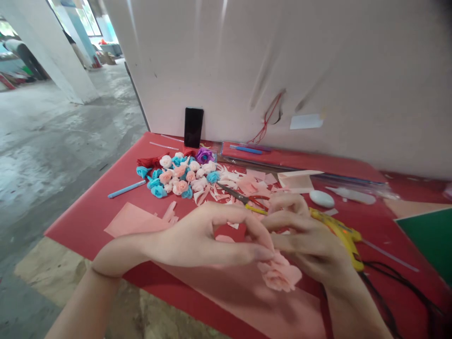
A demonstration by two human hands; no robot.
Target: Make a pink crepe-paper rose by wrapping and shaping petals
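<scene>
A pink paper flower hangs petals downward between my hands, over the front part of the red table. My left hand pinches it between thumb and forefinger near its base. From the other side, the bent fingers of my right hand close in at the base, which they partly hide. Just beyond my hands lie scissors with red and yellow handles, among pink paper scraps. A yellow glue gun rests beside my right hand, partly covered by it.
Several small paper roses in blue, white and pink are heaped at the back left. A phone leans against the pale wall. Blue stick, pink paper sheets, white oval object and black cord lie around.
</scene>
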